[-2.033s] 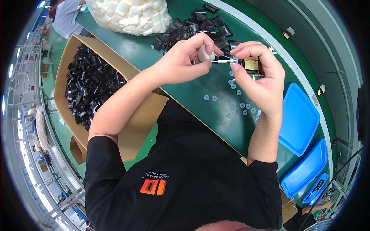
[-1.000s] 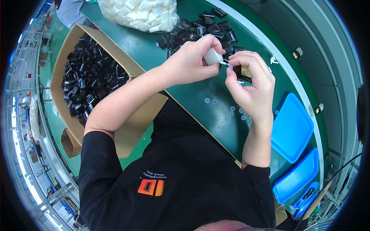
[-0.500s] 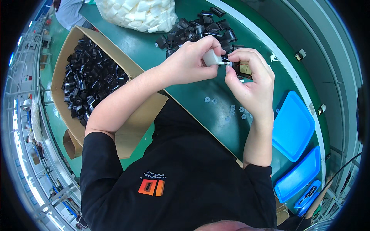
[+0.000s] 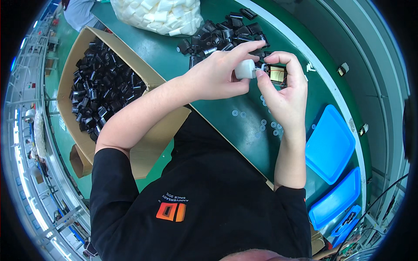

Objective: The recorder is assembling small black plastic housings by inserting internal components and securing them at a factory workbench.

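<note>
In my left hand (image 4: 220, 74) is a white, rounded cylinder-shaped plastic part (image 4: 246, 69), gripped between thumb and fingers. A thin light pin (image 4: 257, 68) points from it toward my right hand (image 4: 285, 89). My right thumb and index finger pinch a small pale washer (image 4: 263, 67) at the pin's end; whether the pin is through it I cannot tell. Just behind those fingers sits a black frame-like part (image 4: 278, 74) with a yellowish inside and reddish wire, partly hidden. Several translucent washers (image 4: 263, 122) lie on the green table (image 4: 222, 111) below my hands.
Black plastic parts (image 4: 226, 32) are heaped beyond my hands, beside a clear bag of white parts (image 4: 159, 15). A cardboard box (image 4: 152, 78) full of black parts stands at left. Blue trays (image 4: 332, 143) line the right side, near the table's pale edge (image 4: 324, 82).
The white part has turned and sits slightly farther right, closer to my right fingertips. My left index finger has stretched out, and more of the black frame-like part shows.
</note>
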Demonstrator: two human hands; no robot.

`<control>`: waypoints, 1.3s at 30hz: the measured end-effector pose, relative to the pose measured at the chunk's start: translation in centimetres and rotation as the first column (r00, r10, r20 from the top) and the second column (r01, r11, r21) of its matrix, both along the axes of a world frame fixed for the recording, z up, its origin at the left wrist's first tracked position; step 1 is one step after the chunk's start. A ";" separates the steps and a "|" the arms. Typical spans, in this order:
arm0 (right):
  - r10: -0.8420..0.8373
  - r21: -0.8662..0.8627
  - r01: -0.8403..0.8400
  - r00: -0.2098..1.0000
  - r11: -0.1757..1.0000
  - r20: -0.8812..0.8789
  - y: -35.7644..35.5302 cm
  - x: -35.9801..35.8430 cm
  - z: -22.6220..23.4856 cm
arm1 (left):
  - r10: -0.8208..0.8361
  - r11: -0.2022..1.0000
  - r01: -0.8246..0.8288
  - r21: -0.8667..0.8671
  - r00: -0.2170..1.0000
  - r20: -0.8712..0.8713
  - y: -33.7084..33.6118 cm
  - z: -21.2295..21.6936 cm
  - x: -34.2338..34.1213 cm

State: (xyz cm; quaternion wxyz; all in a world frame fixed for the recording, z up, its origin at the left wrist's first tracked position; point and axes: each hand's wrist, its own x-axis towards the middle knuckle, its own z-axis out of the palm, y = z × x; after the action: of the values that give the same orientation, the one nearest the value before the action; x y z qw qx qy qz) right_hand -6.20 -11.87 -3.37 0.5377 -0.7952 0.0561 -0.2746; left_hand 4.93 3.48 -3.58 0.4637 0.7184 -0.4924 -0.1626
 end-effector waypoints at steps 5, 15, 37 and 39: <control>0.038 0.014 -0.038 0.999 0.999 0.012 0.0 0.3 -1.0 | -0.007 1.000 0.008 -0.015 0.995 0.104 0.0 0.0 0.0; 0.118 0.526 -0.162 0.986 0.835 0.116 -1.1 0.0 -0.4 | -0.058 0.991 0.041 -0.127 0.990 -0.132 0.6 -0.3 1.6; 0.116 0.482 -0.177 0.981 0.858 0.154 -3.1 -0.9 -2.8 | -0.224 0.956 0.180 -0.231 0.957 -0.184 -0.1 1.4 -0.5; 0.197 0.602 -0.237 0.971 0.762 0.134 -3.3 -1.8 -2.2 | -0.214 0.959 0.169 -0.225 0.959 -0.188 0.1 2.2 -1.2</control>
State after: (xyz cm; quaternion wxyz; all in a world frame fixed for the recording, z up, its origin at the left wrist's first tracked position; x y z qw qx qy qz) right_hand -7.99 -15.16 -5.59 0.7962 -0.5693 0.0331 -0.2022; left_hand 3.72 3.58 -1.34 0.5674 0.5936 -0.5224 -0.2299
